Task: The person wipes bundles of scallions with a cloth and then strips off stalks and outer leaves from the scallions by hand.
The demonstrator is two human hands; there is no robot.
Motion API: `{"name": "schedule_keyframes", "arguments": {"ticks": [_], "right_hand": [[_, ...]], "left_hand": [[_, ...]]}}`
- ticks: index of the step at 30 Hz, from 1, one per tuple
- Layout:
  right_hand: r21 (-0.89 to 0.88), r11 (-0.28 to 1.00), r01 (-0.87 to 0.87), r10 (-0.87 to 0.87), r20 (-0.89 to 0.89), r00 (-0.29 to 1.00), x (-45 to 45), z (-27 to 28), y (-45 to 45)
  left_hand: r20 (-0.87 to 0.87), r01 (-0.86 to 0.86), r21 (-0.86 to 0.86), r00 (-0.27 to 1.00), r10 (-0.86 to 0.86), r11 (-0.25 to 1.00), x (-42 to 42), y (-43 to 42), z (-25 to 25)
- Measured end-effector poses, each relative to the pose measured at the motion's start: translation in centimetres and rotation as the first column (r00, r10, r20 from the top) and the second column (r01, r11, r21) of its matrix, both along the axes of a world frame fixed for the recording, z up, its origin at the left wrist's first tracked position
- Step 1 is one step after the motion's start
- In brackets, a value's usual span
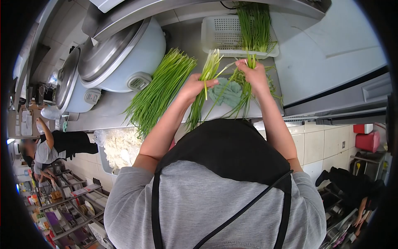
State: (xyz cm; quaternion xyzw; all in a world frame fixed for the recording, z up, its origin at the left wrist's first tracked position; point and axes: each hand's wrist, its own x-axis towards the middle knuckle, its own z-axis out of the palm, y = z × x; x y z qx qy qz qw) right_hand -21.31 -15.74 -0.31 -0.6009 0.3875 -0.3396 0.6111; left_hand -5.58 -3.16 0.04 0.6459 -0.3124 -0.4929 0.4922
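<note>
My left hand (193, 88) is closed around a bunch of garlic chives (210, 66), pale ends up and green leaves hanging toward me. My right hand (253, 76) pinches a few chive stalks at its fingertips, and a pale strand stretches between the two hands. Loose, limp chive pieces (241, 101) lie beneath the right hand. Between my hands a crumpled green cloth or glove (226, 92) rests on the steel counter (184, 39). Left of my left hand spreads a large pile of chives (163, 89).
Behind the hands stands a white perforated basket (219, 31) with chives (253, 29) in its right side. Two large rice cookers (124, 58) are at left. Below the counter is a tub of rice-like white food (120, 147). Other people (52, 149) stand farther off.
</note>
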Motion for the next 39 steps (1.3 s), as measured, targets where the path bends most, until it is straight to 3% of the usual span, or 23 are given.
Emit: {"name": "schedule_keyframes", "arguments": {"ticks": [1,3,8,10,13,15,16,18,24,28,30,31,33,35,37,38,39], "right_hand": [[0.000,1.000,0.001,-0.001,0.000,1.000,-0.2,-0.1,-0.2],[0.179,0.984,-0.016,-0.020,0.196,0.980,-0.5,-0.2,-0.7],[0.280,0.953,-0.113,0.021,0.312,0.950,-0.5,-0.6,-0.8],[0.283,0.952,-0.115,0.013,0.338,0.941,-0.4,-0.9,-0.8],[0.172,0.985,0.030,-0.068,0.221,0.973,-0.3,-1.6,-1.1],[-0.091,0.989,0.120,-0.116,0.044,0.992,-0.2,-2.1,-1.4],[-0.091,0.988,0.121,-0.118,0.044,0.992,-0.1,-2.3,-1.2],[-0.313,0.941,0.129,-0.117,0.058,0.991,0.1,-2.6,-0.9],[-0.434,0.893,0.123,-0.202,-0.142,0.969,-0.6,-2.9,-1.0],[-0.440,0.889,0.128,-0.201,-0.124,0.972,-0.8,-3.5,-1.4],[-0.635,0.758,0.151,-0.304,-0.139,0.942,-1.3,-3.7,-1.9],[-0.636,0.757,0.150,-0.304,-0.140,0.942,-1.7,-3.5,-2.5],[-0.445,0.892,0.073,-0.222,-0.293,0.930,-2.8,-2.9,-3.5],[-0.499,0.866,0.030,-0.243,-0.368,0.897,-2.6,-3.3,-3.4],[-0.388,0.921,0.029,-0.064,-0.077,0.995,-1.1,-4.1,-2.4],[-0.387,0.921,0.030,-0.064,-0.076,0.995,-0.7,-3.8,-1.9],[-0.047,0.996,-0.076,0.077,0.031,0.997,-0.5,-2.5,-0.9]], "left_hand": [[-0.004,0.016,0.007,1.000,-0.016,1.000,0.2,0.1,-0.2],[-0.046,0.002,-0.014,0.999,-0.003,1.000,0.2,0.1,-0.7],[-0.169,-0.042,-0.032,0.985,0.036,0.999,-1.1,-0.4,-1.3],[-0.342,0.003,-0.035,0.939,-0.015,0.999,-1.8,-0.6,-1.1],[-0.343,-0.018,-0.023,0.939,0.009,1.000,-1.5,-1.0,-1.5],[-0.287,0.037,0.001,0.957,-0.035,0.999,-1.0,-1.1,-1.8],[-0.230,0.090,0.028,0.970,-0.081,0.996,-0.8,-1.2,-1.8],[-0.194,0.091,0.045,0.978,-0.080,0.995,-0.6,-1.2,-1.7],[-0.186,0.080,0.045,0.980,-0.070,0.996,0.5,-1.6,-1.0],[-0.160,0.068,0.058,0.985,-0.058,0.996,0.5,-1.8,-1.0],[-0.159,0.058,0.057,0.986,-0.048,0.997,1.3,-1.6,-1.6],[-0.158,0.046,0.057,0.987,-0.036,0.997,1.9,-1.6,-1.8],[-0.166,0.045,0.079,0.986,-0.031,0.996,2.9,-1.4,-1.8],[-0.175,0.046,0.103,0.984,-0.027,0.994,2.8,-1.4,-1.7],[-0.165,0.055,0.054,0.985,-0.046,0.997,1.8,-2.0,-1.6],[-0.164,0.055,0.054,0.985,-0.046,0.997,1.4,-2.1,-1.6],[-0.171,0.081,0.041,0.983,-0.073,0.996,0.9,-2.3,-1.6]]}}
